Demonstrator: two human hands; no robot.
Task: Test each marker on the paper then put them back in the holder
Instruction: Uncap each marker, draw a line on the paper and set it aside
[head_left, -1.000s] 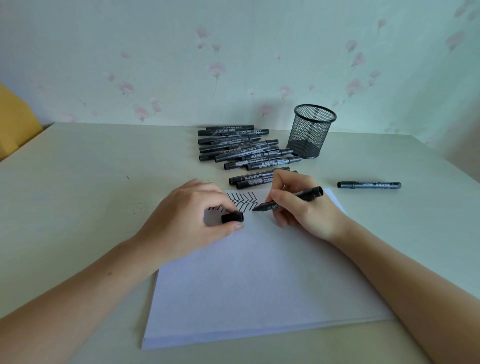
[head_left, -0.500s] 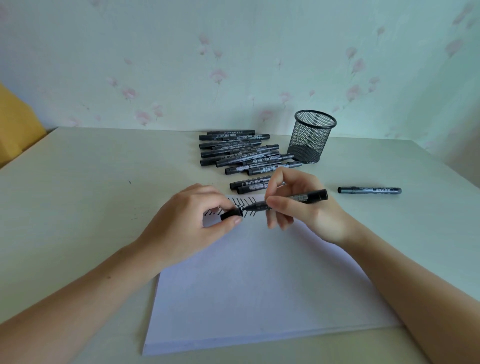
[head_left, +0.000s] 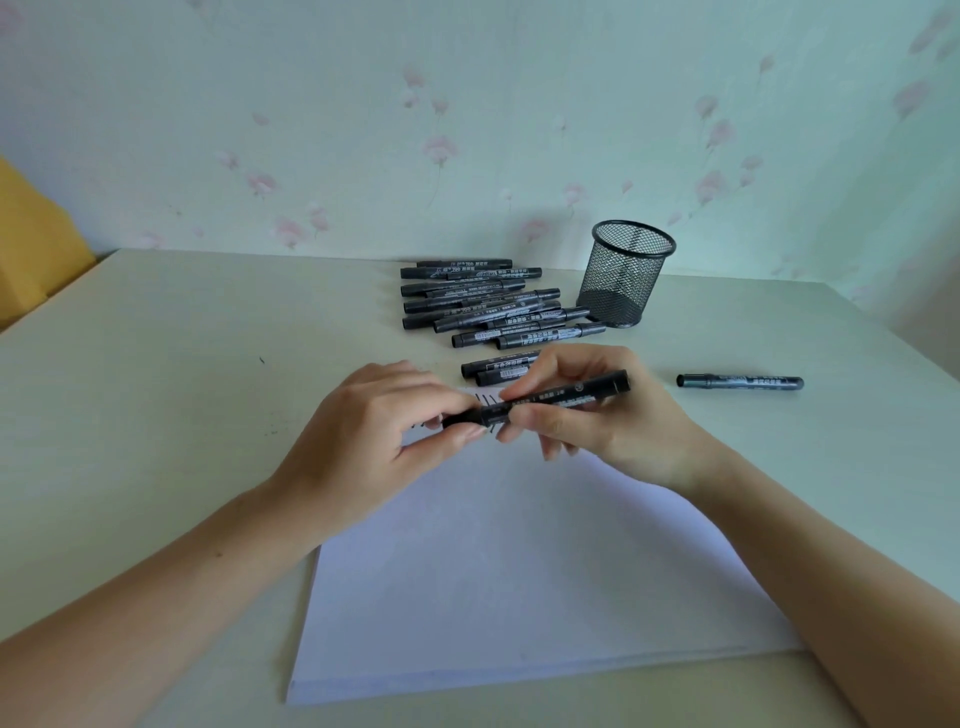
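Observation:
Both hands hold one black marker (head_left: 561, 399) just above the far end of the white paper pad (head_left: 519, 571). My right hand (head_left: 613, 421) grips the marker's barrel. My left hand (head_left: 374, 436) pinches the cap end at the marker's left tip, the cap seated on the marker. Short black test strokes (head_left: 485, 399) show on the paper between the hands, mostly hidden. A black mesh holder (head_left: 626, 275) stands upright behind, with no markers visible inside. Several capped black markers (head_left: 488, 306) lie in a pile left of the holder, and two more (head_left: 498, 369) lie just behind my hands.
One capped marker (head_left: 740, 382) lies alone on the table to the right of my hands. The pale table (head_left: 156, 389) meets a flowered wall at the back. A yellow object (head_left: 31, 249) sits beyond the table's left edge.
My right hand lifted the marker's tip off the paper. My left hand brought the cap to the tip, and the cap now sits on the marker.

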